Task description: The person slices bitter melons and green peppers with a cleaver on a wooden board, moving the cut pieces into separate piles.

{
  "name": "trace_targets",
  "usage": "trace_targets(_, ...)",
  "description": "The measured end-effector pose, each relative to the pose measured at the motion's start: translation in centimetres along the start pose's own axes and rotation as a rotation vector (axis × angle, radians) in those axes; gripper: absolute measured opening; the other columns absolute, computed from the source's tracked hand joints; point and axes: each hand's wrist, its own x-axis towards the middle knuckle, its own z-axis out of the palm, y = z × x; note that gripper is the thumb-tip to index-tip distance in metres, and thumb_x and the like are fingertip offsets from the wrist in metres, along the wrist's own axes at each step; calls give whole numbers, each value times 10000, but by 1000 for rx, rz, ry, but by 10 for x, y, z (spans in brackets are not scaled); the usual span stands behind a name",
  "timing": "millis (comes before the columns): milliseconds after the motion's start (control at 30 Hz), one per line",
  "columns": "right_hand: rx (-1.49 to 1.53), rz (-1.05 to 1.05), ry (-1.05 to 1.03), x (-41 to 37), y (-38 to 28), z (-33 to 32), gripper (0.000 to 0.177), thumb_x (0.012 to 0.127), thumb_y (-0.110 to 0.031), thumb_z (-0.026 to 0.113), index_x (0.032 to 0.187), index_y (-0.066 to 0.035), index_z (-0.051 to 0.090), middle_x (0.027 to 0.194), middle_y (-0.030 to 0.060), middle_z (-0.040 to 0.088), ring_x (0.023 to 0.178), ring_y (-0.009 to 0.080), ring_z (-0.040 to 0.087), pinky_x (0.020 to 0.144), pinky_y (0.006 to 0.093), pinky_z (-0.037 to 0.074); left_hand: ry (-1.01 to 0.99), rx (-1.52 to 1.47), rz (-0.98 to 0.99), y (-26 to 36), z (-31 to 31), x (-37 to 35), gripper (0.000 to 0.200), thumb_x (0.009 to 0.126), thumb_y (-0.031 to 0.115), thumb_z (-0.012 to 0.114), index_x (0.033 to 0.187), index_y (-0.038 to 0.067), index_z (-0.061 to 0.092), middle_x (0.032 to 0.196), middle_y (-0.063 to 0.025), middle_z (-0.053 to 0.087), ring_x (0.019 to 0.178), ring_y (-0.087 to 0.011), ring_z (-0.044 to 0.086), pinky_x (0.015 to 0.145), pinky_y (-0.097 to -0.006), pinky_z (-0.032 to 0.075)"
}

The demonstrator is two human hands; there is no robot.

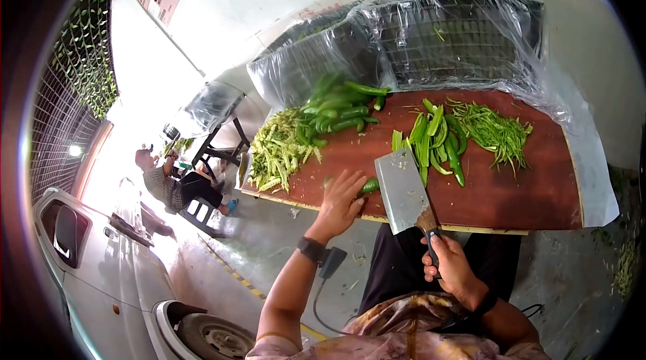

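Note:
My right hand (449, 262) is wrapped round the dark handle of a cleaver (406, 188). Its broad blade tilts up over the front edge of the reddish-brown board (484, 205). Fingers outstretched, my left hand (341, 200) lies over a green chili pepper (369, 186) near that edge; part of the pepper is hidden beneath it. Behind the blade are split pepper pieces (420, 141) and a whole pepper. Finely sliced green shreds (494, 131) form a pile at right. Whole peppers (336, 114) are heaped at back left, partly blurred, beside pale seedy pepper cores (279, 151).
Plastic-lined dark crates (464, 40) stand along the board's back. A white sheet (592, 165) hangs over its right end. Further left, another person (165, 182) sits by a small table (222, 138). A silver vehicle (111, 279) stands at lower left. A cable (316, 309) hangs from my left wrist.

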Motion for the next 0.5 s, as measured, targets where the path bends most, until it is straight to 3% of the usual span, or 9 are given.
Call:
trace_targets(233, -56, 25, -9, 16, -4, 10, 261, 1055, -335, 433, 1055, -75, 461, 680, 24, 456, 501, 108, 416, 502, 305, 406, -50, -40, -8, -1, -4, 0, 503, 939, 213, 548, 1424, 100, 477, 1478, -133, 457, 1420, -395, 320, 1146, -594, 195)
trace_targets(300, -52, 17, -16, 19, -2, 17, 257, 1054, -332, 433, 1048, -76, 456, 676, 23, 451, 498, 108, 416, 498, 307, 404, -85, -115, -28, 0, -7, 0, 516, 950, 213, 498, 1448, 87, 452, 1513, -141, 418, 1445, -402, 280, 1178, -571, 134)
trace_targets(367, -116, 13, 70, 18, 0, 22, 256, 1055, -328, 431, 1050, -73, 453, 672, 25, 448, 491, 110, 414, 493, 311, 403, -89, -93, -28, 1, -7, -1, 519, 955, 214, 492, 1456, 87, 441, 1523, -146, 404, 1450, -405, 268, 1180, -565, 134)
trace_targets(500, -109, 46, 49, 2, 12, 10, 251, 1057, -319, 429, 1050, -69, 450, 670, 29, 446, 486, 110, 414, 490, 310, 406, -98, -75, -19, 5, -9, 2, 534, 973, 219, 475, 1484, 84, 400, 1556, -156, 350, 1465, -407, 230, 1189, -538, 133)
